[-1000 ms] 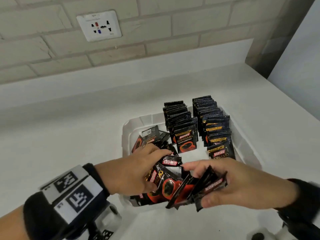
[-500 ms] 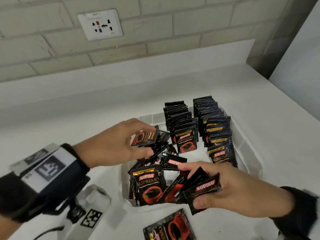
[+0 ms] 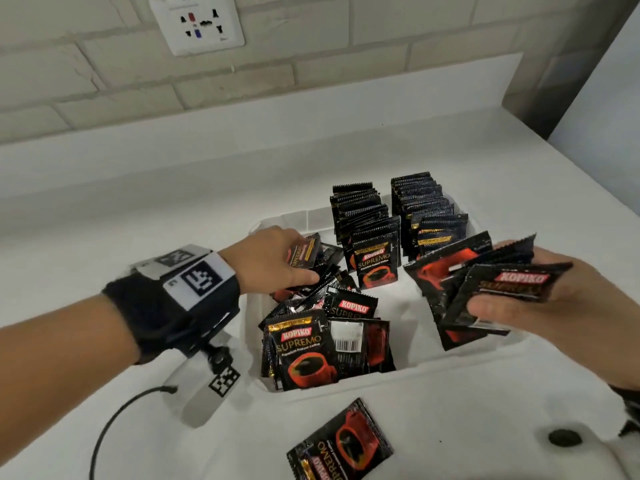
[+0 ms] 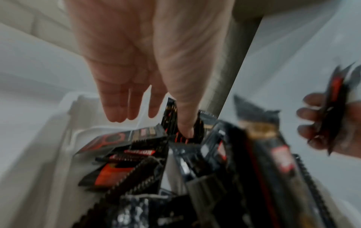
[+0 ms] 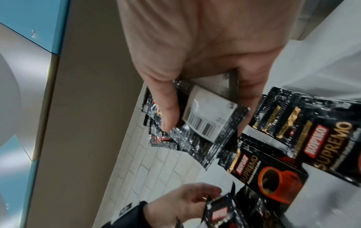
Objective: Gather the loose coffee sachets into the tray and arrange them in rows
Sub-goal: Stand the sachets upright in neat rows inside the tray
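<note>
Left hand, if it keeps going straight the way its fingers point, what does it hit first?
Probably the loose sachet already at the left hand's fingertips, on the jumbled pile in the tray; depth is hard to judge.

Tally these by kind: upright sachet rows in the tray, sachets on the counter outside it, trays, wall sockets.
Upright sachet rows: 2
Sachets on counter outside tray: 1
Trays: 1
Wall sockets: 1
Total: 5
</note>
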